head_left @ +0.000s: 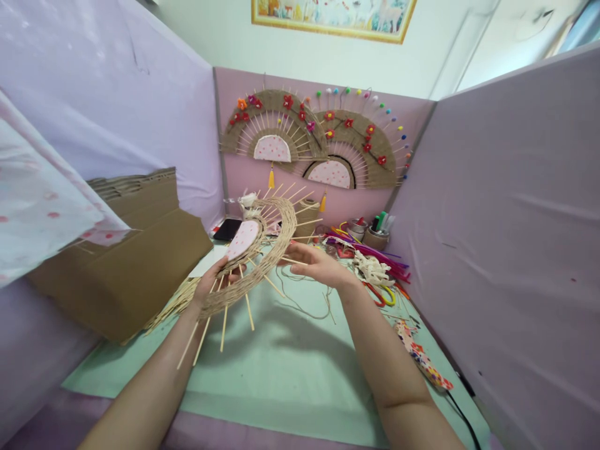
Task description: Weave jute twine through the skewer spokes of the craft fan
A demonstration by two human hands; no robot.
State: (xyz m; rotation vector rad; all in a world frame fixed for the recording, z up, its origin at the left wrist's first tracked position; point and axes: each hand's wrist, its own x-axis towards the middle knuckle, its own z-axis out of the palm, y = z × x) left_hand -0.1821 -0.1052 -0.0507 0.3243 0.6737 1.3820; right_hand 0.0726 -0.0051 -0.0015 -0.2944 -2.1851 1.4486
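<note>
My left hand point(210, 284) grips a half-round woven fan point(276, 250) near its lower corner, with some fingers behind it. The fan has a white, pink-dotted centre point(244, 239), a tan twine band and thin wooden sticks poking out all around the edge. My right hand point(319, 264) is at the fan's outer right edge, fingers bent round the band among the sticks. Its fingertips are partly hidden by the band. Loose twine point(304, 310) trails onto the table below this hand. The fan is held tilted above the table.
Two decorated fans point(274, 103) hang on the pink back panel. Folded cardboard point(135, 262) and dotted cloth point(42, 200) stand left, beside a bundle of sticks point(175, 306). Right are pipe cleaners point(394, 269), marker pens point(380, 222) and a patterned corded tool point(422, 356). A phone point(227, 229) lies behind.
</note>
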